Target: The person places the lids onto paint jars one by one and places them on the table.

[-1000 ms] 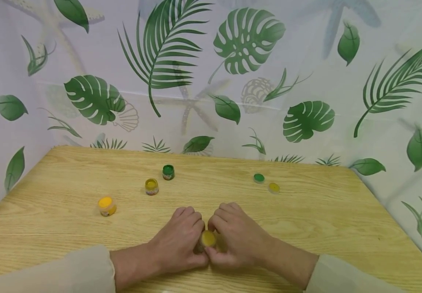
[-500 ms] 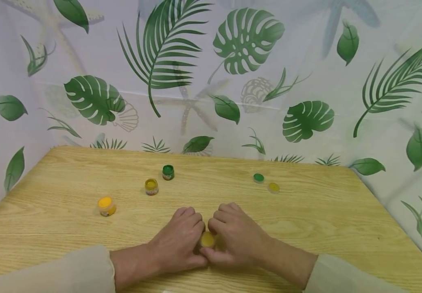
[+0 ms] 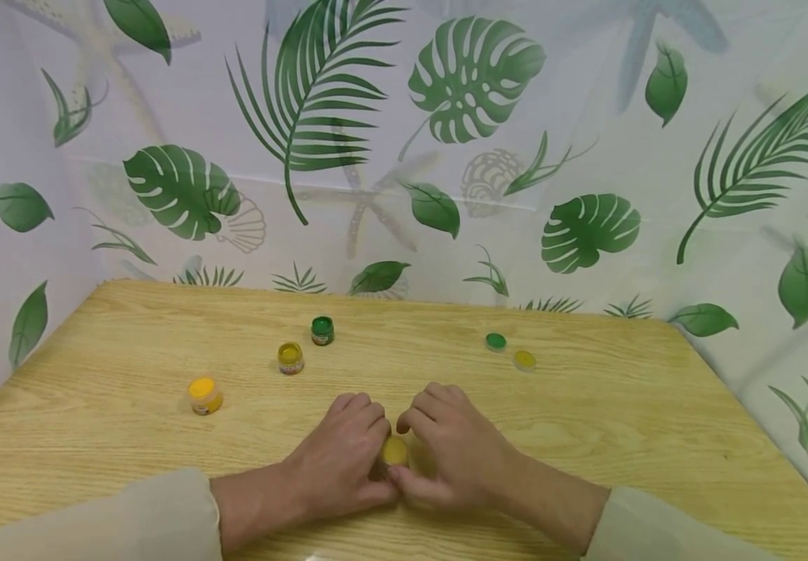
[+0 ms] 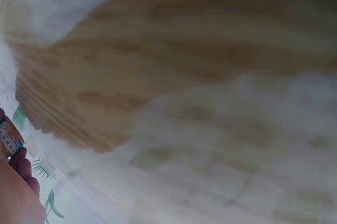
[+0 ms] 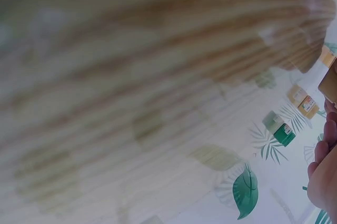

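L hand (image 3: 346, 453) grips sm. yellow-topped jar (image 3: 395, 451), R hand (image 3: 456, 448) w/ fingers curled round it too; multicol. label (image 4: 10, 140), txt illegible

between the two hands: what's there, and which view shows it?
A small yellow-topped jar, between the left hand and the right hand; the head view shows it plainly.

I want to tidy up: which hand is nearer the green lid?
Right: the right hand lies this side of the green lid and slightly left; the left hand is also this side, but farther left.
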Demonstrator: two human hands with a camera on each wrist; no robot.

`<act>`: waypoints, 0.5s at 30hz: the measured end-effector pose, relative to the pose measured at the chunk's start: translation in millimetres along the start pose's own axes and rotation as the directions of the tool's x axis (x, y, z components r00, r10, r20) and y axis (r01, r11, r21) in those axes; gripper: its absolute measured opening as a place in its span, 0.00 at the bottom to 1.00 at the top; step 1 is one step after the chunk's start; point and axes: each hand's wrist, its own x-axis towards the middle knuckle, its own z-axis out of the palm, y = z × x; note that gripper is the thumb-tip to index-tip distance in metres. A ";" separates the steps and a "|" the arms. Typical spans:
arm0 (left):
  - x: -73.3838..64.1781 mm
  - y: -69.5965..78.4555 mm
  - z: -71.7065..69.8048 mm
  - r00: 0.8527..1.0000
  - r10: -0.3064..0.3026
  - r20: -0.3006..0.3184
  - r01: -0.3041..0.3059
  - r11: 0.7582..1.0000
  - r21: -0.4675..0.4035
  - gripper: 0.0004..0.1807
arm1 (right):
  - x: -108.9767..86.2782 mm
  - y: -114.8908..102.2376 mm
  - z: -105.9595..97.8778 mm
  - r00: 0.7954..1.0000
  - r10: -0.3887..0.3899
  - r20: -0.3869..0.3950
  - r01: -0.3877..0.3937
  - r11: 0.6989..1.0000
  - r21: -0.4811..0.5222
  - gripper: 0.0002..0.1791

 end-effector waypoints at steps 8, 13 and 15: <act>1.0 -1.1 1.3 1.000 -0.011 -0.027 0.011 1.000 -0.003 0.16 | 0.2 1.8 0.6 0.998 -0.067 -0.018 0.067 0.998 -0.005 0.16; 1.1 -1.3 2.1 1.000 -0.002 -0.025 0.002 1.000 -0.008 0.16 | -0.1 1.6 0.7 0.995 -0.095 -0.034 0.095 0.995 -0.027 0.15; 0.9 -1.3 2.1 1.000 -0.001 -0.024 0.001 1.000 -0.010 0.16 | 0.0 1.4 1.0 0.994 -0.102 -0.041 0.101 0.994 -0.035 0.15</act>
